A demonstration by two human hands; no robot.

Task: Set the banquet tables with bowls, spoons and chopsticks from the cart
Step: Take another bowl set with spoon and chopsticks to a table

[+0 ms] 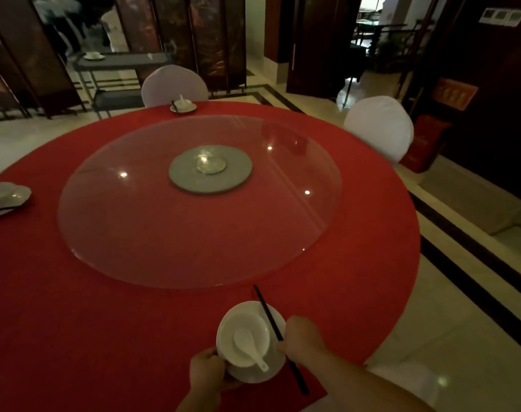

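Chopsticks (pixel 271 319) diagonal across plate (pixel 247 306), toward turntable (pixel 194 218)

The left hand (pixel 207 371) and right hand (pixel 302 337) are bare. Both forearms (pixel 359 380) are bare too, up to the frame's edge.

Three place settings are counted on the worktop (pixel 75 307): near setting (pixel 247 337), far setting (pixel 183 106), left setting (pixel 4 197). Two covered chairs are counted: rear chair (pixel 174 84), right chair (pixel 379 127). One glass turntable (pixel 134 221) and one cart (pixel 122 63) are counted.

red tablecloth (pixel 75 292), white bowl (pixel 243 337), black chopsticks (pixel 271 319)
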